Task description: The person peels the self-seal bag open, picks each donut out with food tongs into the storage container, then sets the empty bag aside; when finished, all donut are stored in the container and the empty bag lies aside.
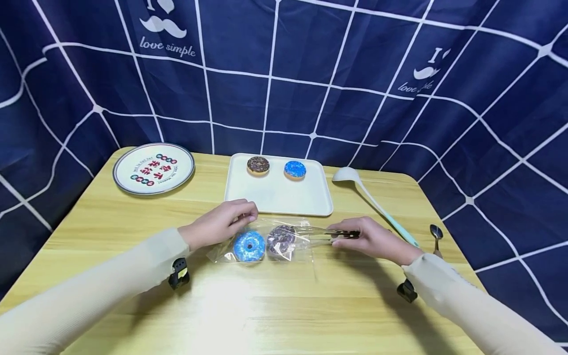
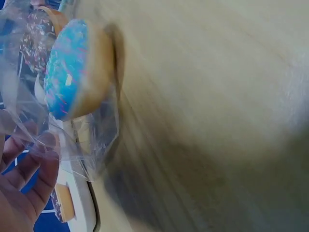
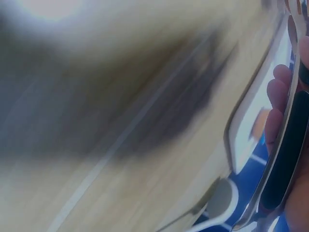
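A clear plastic bag [image 1: 306, 255] lies on the table, with a blue-iced doughnut [image 1: 242, 250] and a chocolate doughnut [image 1: 280, 239] with sprinkles inside it. At the bag's upper left edge, my left hand [image 1: 224, 222] pinches the plastic; in the left wrist view its bent fingers [image 2: 46, 181] meet the film beside the blue doughnut [image 2: 65, 72]. My right hand [image 1: 372, 239] grips metal tongs with dark handles [image 3: 285, 154]. Their arms reach leftward into the bag's right end, near the chocolate doughnut. Glare on the film hides the exact contact of the tips.
Behind the bag stands a white tray [image 1: 279, 199], holding another chocolate doughnut [image 1: 258, 164] and another blue one [image 1: 295, 169]. A printed plate [image 1: 126, 172] sits at the back left. To the right lie a ladle [image 1: 377, 203] and a small spoon [image 1: 437, 231]. Dark blue cloth [image 1: 239, 98] surrounds the table.
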{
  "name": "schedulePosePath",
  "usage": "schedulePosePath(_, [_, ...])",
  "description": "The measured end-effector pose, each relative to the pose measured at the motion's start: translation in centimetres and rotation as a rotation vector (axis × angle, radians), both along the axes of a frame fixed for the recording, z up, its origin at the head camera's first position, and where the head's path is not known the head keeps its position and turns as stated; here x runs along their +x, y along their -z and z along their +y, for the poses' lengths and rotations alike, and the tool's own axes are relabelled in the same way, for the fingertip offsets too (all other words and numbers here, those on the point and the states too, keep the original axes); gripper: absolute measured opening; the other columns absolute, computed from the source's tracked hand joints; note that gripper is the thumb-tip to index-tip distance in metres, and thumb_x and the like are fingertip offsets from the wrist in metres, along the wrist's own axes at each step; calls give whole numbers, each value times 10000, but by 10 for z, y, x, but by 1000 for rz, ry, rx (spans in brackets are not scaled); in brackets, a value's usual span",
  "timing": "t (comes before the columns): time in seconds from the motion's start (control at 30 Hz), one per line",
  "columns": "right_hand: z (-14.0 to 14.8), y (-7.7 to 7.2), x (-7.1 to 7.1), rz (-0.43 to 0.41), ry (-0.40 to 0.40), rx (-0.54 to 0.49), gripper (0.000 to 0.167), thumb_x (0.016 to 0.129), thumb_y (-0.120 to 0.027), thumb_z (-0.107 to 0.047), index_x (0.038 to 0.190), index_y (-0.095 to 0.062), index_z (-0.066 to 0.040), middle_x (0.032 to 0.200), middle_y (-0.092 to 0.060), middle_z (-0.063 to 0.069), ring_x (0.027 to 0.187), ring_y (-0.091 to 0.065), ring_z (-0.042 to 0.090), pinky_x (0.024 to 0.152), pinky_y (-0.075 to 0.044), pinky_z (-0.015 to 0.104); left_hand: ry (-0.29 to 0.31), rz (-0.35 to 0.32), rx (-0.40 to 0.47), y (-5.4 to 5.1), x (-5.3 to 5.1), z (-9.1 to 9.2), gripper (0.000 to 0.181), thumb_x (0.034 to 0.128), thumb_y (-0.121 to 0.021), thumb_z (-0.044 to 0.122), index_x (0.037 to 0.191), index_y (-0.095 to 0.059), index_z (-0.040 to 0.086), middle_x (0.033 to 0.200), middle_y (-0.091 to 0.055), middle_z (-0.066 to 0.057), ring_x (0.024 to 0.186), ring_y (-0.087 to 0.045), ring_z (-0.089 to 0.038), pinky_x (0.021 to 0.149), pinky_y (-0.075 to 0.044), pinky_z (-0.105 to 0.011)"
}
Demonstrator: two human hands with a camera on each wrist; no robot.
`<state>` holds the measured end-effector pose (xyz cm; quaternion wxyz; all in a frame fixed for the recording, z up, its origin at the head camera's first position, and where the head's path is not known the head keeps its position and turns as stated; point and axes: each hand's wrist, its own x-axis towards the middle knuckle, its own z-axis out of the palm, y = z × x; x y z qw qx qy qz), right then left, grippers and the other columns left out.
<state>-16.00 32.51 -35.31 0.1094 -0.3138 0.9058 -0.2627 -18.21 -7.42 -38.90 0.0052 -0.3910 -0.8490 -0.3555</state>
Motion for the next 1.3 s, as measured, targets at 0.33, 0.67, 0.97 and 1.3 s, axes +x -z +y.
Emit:
schedulePosePath(0.33, [39,-14,9,103,35,-45,314,952,-766,-117,1264,-746,-83,1130,-800,66,1026,-719,32,820,-575,172,8,-8,-25,-2,-3,-5,97,1070,-581,114,1029,-666,92,965,-674,-81,847,-545,-106,793,-520,-294])
schedulePosePath(0.67, [65,-37,1,177,171,-10,314,956,-759,-99,1269,-745,-90,1147,-792,110,830,-622,-63,706,-498,110,10,-29,-33,-3,-6,-5,104,1075,-577,125,1062,-676,93,991,-683,-71,862,-563,-108,805,-533,-301])
schedulePosePath(0.97, [36,-10,-42,119,246,-68,374,972,-759,-176,1310,-714,-21,1075,-777,150,721,-578,-18,660,-509,154,5,-44,-80,-4,-11,-4,129,1091,-554,160,1081,-673,111,1015,-694,-72,871,-574,-105,816,-544,-315])
schedulePosePath(1.3, [-22,5,-89,151,172,-40,370,954,-778,-170,1269,-723,15,1009,-737,151,590,-432,51,597,-425,219,-4,-49,-86,-9,-11,0,120,1087,-558,160,1080,-666,109,1002,-690,-77,861,-576,-111,813,-541,-322])
